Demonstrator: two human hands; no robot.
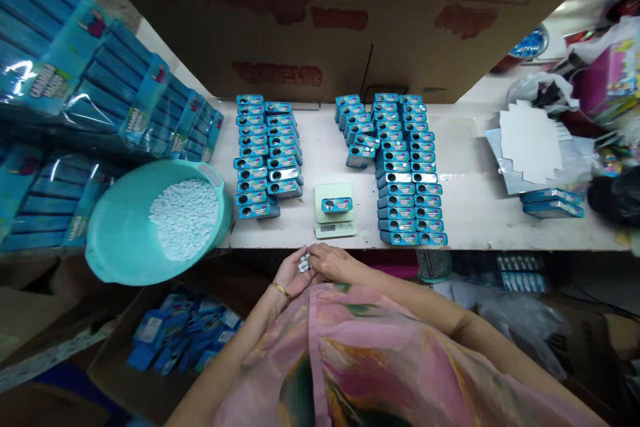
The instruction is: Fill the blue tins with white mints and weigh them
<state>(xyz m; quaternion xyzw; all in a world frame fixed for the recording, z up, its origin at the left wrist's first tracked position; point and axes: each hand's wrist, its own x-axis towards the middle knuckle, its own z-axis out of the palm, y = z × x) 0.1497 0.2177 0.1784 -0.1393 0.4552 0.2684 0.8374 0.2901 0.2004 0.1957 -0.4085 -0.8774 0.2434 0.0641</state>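
Note:
My left hand point(290, 274) is cupped palm up below the table edge, with a few small white candies point(303, 263) in it. My right hand point(336, 263) meets it from the side, fingers bent and pressed together at the candies; whether they pinch one is hidden. Just beyond both hands, a pale green digital scale point(335, 230) stands at the table's front edge. One small blue box point(337, 205) with a dark round opening rests on it. To the left, a turquoise basin point(125, 227) holds a heap of the same white candies point(184, 217).
Rows of similar blue boxes stand left point(253, 185) and right point(397, 200) of the scale. A large cardboard carton point(325, 33) closes off the back. Wrapped blue packs point(115, 80) are stacked at far left. White cut card point(531, 140) lies at right. An open carton below holds blue packaging point(185, 330).

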